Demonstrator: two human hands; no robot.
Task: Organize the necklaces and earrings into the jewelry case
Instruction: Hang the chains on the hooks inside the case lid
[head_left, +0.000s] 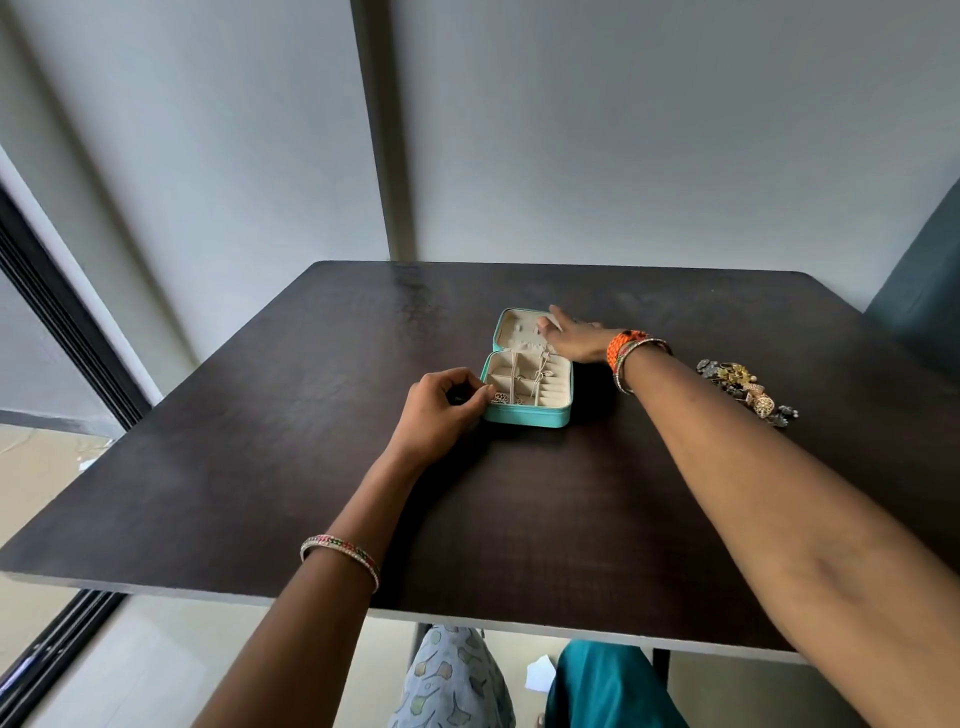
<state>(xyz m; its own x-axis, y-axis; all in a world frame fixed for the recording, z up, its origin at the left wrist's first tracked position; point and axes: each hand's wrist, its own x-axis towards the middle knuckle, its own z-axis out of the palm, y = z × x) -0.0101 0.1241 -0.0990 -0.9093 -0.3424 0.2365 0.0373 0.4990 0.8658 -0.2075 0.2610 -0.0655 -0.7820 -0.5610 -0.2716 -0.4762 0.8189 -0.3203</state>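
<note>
Pinching a small silvery piece at the near-left compartment, left hand (441, 405) loads the open teal jewelry case (527, 382), frame centre. Right hand (574, 338), fingers straight, presses the lid. Next: fetch from jewelry pile (745, 392), right.
</note>
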